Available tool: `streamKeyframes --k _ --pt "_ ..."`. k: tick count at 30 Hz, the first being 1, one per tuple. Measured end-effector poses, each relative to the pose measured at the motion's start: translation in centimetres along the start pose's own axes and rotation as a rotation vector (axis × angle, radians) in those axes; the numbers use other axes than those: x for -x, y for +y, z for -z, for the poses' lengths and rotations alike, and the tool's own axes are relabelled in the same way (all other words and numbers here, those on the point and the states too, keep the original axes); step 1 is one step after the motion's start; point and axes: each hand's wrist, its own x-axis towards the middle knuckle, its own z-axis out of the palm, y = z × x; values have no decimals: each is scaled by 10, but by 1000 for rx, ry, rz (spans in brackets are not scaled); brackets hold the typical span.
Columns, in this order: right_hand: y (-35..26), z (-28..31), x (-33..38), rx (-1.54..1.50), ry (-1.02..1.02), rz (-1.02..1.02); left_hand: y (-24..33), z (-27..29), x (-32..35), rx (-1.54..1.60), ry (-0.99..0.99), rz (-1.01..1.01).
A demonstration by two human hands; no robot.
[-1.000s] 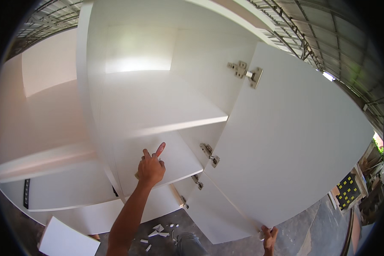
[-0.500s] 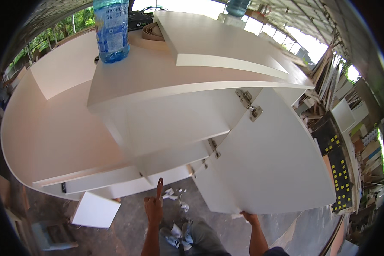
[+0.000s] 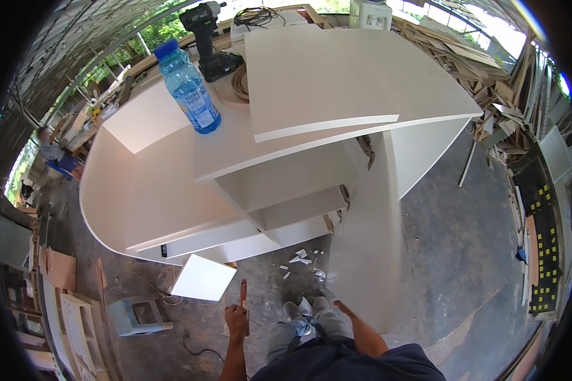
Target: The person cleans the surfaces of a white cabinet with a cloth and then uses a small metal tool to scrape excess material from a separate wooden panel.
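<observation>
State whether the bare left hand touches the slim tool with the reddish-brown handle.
Touching. The head view shows the left hand closed around the slim tool with the reddish-brown handle, which sticks out past the fist.

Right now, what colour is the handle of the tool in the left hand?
Reddish-brown. The head view shows the handle best, jutting from the left hand.

We are seeing only part of our right hand (image 3: 346, 310) at the flat white door panel (image 3: 365, 260), which is blurring along its right side. Our left hand (image 3: 236, 319) is covering part of the slim tool with a reddish-brown handle (image 3: 243, 290). The view's lower edge is cropping the dark blue shirt (image 3: 368, 364).
</observation>
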Motion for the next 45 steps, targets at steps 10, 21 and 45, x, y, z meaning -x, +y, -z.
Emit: streamKeyframes --k 10,21,45 --pt "-242 -21 -14 30 -203 419 4 17 33 150 -2 -38" --pt "-56 74 23 -36 50 -147 -3 4 44 706 75 179" --pt "-237 128 82 -1355 19 -265 109 86 -3 1329 54 -4"
